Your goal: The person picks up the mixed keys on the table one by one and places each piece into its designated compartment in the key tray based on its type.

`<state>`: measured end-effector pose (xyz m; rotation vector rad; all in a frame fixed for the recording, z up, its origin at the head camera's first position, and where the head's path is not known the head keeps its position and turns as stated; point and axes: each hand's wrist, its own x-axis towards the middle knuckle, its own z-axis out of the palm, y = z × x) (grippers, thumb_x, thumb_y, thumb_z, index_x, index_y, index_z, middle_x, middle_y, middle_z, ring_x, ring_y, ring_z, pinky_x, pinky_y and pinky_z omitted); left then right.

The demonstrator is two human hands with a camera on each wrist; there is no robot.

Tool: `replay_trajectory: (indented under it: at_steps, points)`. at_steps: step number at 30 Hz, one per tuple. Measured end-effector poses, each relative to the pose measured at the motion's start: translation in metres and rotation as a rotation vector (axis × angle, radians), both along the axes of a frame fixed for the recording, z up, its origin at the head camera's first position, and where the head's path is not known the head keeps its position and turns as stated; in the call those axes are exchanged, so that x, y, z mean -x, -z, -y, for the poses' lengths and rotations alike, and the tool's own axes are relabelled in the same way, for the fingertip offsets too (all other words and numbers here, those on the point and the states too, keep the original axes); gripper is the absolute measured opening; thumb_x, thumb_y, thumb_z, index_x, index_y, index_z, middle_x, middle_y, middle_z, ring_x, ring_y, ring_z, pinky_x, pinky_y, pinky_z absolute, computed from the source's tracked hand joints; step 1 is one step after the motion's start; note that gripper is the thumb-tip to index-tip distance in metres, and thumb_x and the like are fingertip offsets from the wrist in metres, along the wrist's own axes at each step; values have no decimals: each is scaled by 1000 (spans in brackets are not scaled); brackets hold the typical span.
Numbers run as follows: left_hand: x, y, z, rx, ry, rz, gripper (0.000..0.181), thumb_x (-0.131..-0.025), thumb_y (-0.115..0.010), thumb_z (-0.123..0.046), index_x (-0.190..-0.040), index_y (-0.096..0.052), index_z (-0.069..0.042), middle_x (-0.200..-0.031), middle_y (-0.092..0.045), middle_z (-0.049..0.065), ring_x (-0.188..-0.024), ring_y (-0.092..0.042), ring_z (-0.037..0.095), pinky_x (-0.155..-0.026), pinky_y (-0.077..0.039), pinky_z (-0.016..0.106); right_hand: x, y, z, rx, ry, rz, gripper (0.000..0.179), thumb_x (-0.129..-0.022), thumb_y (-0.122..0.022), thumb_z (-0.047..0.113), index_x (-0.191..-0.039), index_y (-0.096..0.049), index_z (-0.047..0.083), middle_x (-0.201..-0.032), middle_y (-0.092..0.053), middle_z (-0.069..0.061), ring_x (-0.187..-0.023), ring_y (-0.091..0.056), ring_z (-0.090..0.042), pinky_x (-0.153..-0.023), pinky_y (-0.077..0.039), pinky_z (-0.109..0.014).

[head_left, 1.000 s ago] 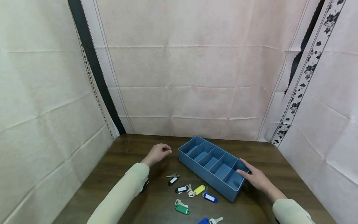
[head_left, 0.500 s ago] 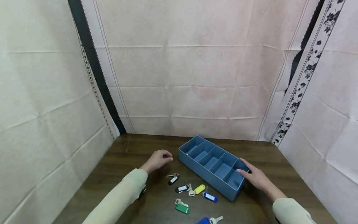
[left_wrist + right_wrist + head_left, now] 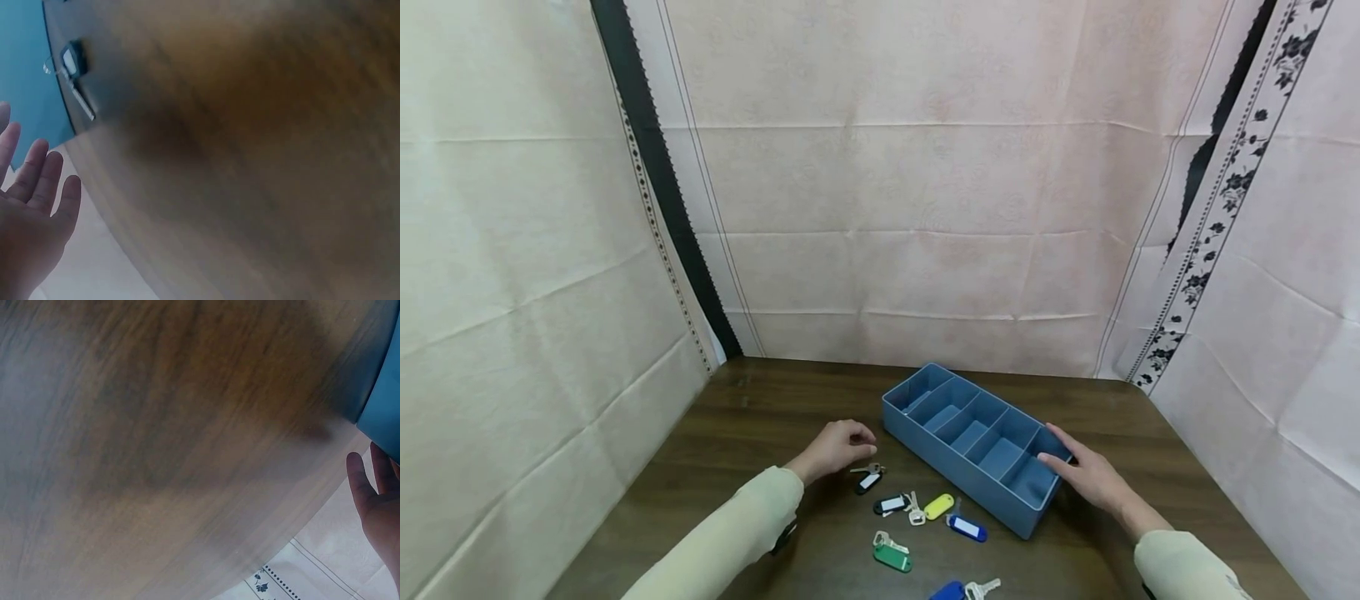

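Note:
My left hand hovers just behind a key with a black key tag, its fingers loosely bent and nothing held. In the left wrist view this hand shows its fingers apart, with the tagged key beyond them beside the blue box. My right hand holds the right end of the blue divided box, thumb over the rim and fingers along the end wall. The right wrist view shows fingertips by the box's corner. Several compartments of the box face up.
In front of the box lie keys with a second black tag, a yellow tag, a blue tag and a green tag. Another blue tag lies at the near edge of view. Pale cloth hangs behind the table.
My left hand has come down and slightly right, nearer to the black-tagged key. The right hand and the box have stayed put.

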<state>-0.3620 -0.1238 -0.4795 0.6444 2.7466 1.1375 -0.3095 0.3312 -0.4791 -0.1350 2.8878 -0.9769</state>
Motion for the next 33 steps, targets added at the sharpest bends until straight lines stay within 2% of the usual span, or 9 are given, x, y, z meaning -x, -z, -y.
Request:
replay_trajectory:
  at_steps: [9, 19, 27, 33]
  points:
    - [-3, 12, -7, 45, 38, -7, 20, -92, -72, -23, -109, -72, -12, -104, -65, -4, -92, -56, 16, -84, -50, 40, 0, 0, 0, 3, -6, -9, 79, -99, -48, 57, -159, -18, 16, -155, -23, -32, -135, -26, -60, -97, -29, -76]
    - [-7, 17, -14, 78, 48, 9, 17, -91, -74, -21, -106, -73, -15, -100, -65, -5, -90, -57, 13, -85, -52, 39, -1, -1, 1, 12, 1, 5, 80, -98, -48, 59, -159, -18, 16, -155, -23, -32, -135, -26, -60, -96, -29, -76]
    - [-7, 19, -14, 94, 58, -26, 13, -89, -74, -17, -102, -74, -14, -96, -64, -6, -87, -57, 11, -80, -52, 34, -2, -1, 2, 9, 9, 6, 81, -98, -48, 59, -159, -18, 15, -155, -23, -33, -135, -26, -60, -97, -29, -76]
    - [-6, 21, -16, 121, 63, -91, 7, -88, -75, -17, -95, -74, -15, -93, -65, -6, -83, -57, 10, -74, -50, 31, -2, -2, 3, 15, 10, 12, 80, -98, -49, 58, -159, -18, 16, -155, -23, -32, -135, -26, -60, -97, -29, -76]
